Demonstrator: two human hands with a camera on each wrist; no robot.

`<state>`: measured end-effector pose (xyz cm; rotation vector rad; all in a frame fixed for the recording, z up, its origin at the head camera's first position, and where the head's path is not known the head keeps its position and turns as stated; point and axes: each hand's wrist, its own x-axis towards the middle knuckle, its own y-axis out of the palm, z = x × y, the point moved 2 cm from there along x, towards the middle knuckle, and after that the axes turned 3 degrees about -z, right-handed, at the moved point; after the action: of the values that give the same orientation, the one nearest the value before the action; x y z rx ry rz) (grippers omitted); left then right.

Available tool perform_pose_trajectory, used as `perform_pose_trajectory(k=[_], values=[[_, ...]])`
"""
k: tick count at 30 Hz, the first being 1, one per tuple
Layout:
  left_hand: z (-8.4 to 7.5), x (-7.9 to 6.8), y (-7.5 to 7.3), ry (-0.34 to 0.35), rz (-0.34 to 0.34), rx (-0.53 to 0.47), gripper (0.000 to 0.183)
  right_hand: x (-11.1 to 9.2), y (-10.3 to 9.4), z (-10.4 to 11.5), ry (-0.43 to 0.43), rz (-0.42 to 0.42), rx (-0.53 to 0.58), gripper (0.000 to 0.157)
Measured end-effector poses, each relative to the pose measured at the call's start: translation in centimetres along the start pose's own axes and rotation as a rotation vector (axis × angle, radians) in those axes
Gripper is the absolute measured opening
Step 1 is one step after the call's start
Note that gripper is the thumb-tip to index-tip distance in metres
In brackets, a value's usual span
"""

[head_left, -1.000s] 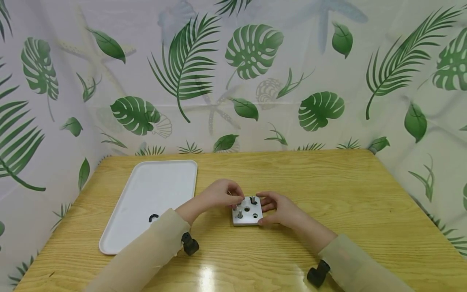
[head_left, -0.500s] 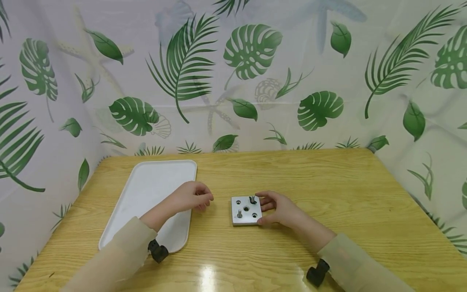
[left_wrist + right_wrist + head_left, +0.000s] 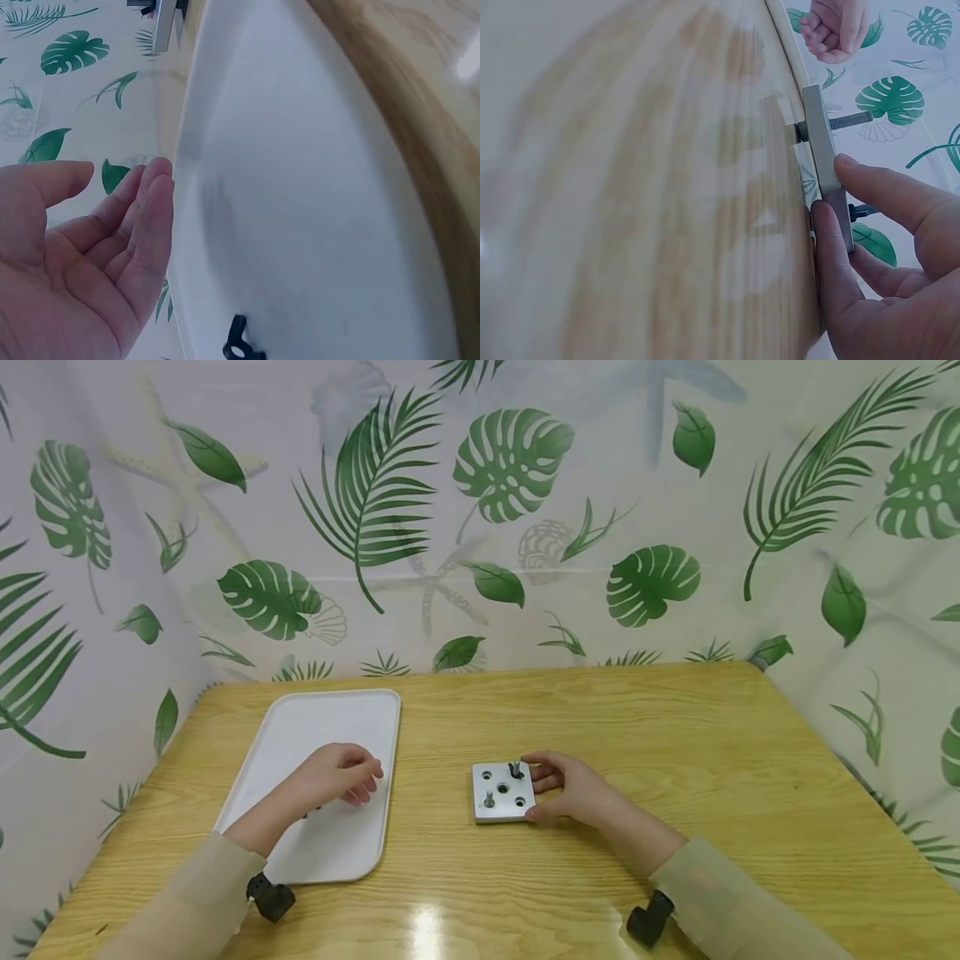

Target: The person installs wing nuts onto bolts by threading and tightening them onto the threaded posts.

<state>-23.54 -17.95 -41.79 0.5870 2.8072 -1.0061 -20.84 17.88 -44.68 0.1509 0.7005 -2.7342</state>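
My right hand [image 3: 573, 789] grips the right edge of a square silver metal plate [image 3: 491, 812]. Two bolts [image 3: 490, 797] stand up from the plate at opposite corners, and several holes show in its top. By the far-right bolt there is a small black piece [image 3: 513, 771]. In the right wrist view, thumb and fingers pinch the plate [image 3: 821, 139] from both faces. My left hand [image 3: 333, 777] is over the white tray [image 3: 330, 714], fingers loosely bent and holding nothing. A black piece with a hole [image 3: 232, 347] lies in the tray, largely hidden by the left arm in the head view.
The wooden table [image 3: 600, 718] runs back to a leaf-patterned cloth [image 3: 570, 568] behind and at the sides. A raised rim surrounds the tray, which is to the left of the plate.
My left hand has left the plate and moved left over the tray. The plate's far-left hole, formerly behind that hand, now shows. The right hand keeps its grip in the same place.
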Motion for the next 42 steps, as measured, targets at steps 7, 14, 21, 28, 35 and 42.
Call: perform_pose_trajectory(k=[7,14,21,28,35,42], values=[[2.3,-1.6,-1.9,-0.056,-0.042,0.041,0.028,-0.1,0.1,-0.1,0.025,0.003,0.024,0.084],[3.8,-2.9,-3.3,-0.096,-0.095,0.053,0.027,-0.1,0.0,-0.1,0.031,-0.002,0.023,0.085],[5.6,-3.6,-4.3,-0.151,-0.169,0.125,0.027,-0.1,0.0,0.0,0.037,0.000,0.013,0.085],[6.8,-4.1,-5.0,-0.214,-0.177,0.131,0.028,0.0,0.0,0.0,0.036,-0.002,0.017,0.084],[6.7,-4.5,-5.1,-0.265,-0.150,0.113,0.031,0.0,0.1,0.0,0.038,-0.003,0.025,0.085],[6.2,-4.5,-4.7,-0.196,-0.156,0.176,0.024,-0.1,0.0,0.2,0.032,-0.005,0.036,0.084]])
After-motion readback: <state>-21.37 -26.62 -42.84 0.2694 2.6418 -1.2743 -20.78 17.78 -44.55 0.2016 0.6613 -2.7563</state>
